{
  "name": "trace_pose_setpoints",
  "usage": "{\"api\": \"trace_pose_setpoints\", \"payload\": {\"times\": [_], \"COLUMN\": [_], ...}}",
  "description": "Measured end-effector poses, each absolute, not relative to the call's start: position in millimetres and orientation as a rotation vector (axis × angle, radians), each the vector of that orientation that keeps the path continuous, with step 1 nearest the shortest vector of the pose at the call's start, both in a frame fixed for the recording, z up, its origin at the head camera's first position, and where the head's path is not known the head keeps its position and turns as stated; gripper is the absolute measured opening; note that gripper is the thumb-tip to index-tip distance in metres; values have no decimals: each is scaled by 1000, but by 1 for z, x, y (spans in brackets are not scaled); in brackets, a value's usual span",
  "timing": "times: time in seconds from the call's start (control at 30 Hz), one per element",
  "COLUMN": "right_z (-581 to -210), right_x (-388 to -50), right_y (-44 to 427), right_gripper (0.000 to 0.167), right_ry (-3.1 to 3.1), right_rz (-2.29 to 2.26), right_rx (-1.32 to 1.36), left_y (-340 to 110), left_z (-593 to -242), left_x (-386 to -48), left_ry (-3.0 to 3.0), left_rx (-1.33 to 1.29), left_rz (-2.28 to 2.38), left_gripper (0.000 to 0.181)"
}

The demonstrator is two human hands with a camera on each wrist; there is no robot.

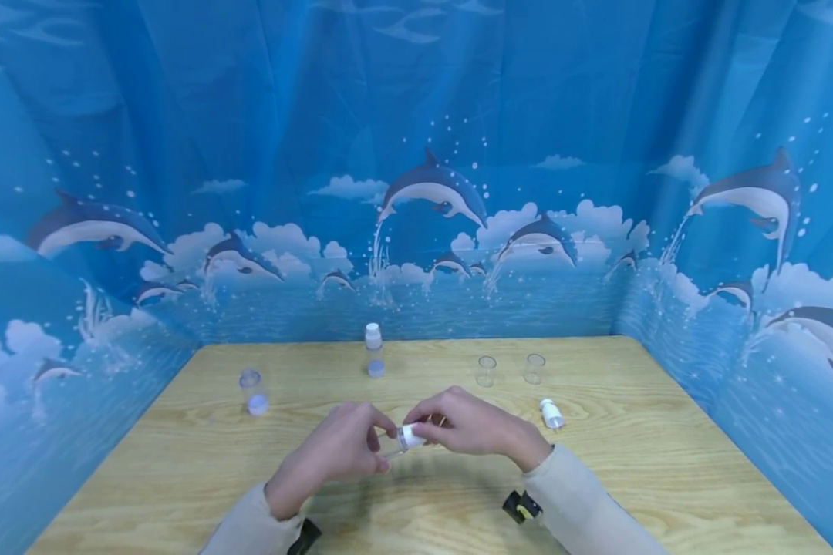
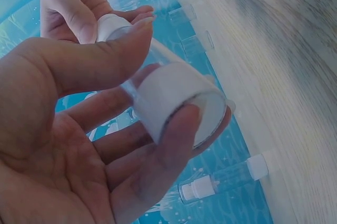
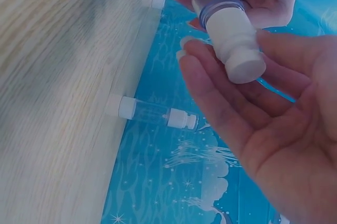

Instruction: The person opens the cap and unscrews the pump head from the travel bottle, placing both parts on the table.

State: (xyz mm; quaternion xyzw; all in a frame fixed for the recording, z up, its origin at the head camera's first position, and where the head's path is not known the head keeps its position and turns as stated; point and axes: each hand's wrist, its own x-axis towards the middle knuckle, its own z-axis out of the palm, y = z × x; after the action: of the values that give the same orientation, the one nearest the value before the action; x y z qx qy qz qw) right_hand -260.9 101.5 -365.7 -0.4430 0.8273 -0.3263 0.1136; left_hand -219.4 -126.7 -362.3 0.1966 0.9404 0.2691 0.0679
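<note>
Above the near middle of the table, my left hand (image 1: 343, 447) grips a small clear bottle (image 1: 390, 447), thumb and fingers curled round its body. The bottle lies tilted, and its white base (image 2: 171, 100) faces the left wrist camera. At the other end, my right hand (image 1: 468, 424) pinches the white pump top (image 3: 234, 37) between thumb and fingers. The pump top sits on the bottle's neck; whether it is screwed tight I cannot tell.
An upright bottle with a white pump (image 1: 374, 339) stands at the back. Farther left is a clear bottle (image 1: 251, 389) without a pump. Two clear caps (image 1: 486, 373) stand back right, near a loose white pump top (image 1: 551, 414). A dolphin-print curtain (image 1: 416, 231) encloses the table.
</note>
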Motion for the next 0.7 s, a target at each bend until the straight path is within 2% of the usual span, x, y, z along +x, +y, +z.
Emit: {"api": "trace_pose_setpoints", "payload": {"times": [0.23,0.7], "right_z": [-364,-364], "right_x": [-260,-258], "right_y": [101,98], "right_gripper": [23,28], "right_ry": [2453,2497], "right_rz": [-965,-978], "right_rx": [-1318,-1367], "left_y": [-127,-127], "left_z": [-363,-362], "left_x": [-219,-219], "left_ry": [2841,2857], "left_rx": [614,613], "left_rz": [797,787], "left_gripper": [39,39]}}
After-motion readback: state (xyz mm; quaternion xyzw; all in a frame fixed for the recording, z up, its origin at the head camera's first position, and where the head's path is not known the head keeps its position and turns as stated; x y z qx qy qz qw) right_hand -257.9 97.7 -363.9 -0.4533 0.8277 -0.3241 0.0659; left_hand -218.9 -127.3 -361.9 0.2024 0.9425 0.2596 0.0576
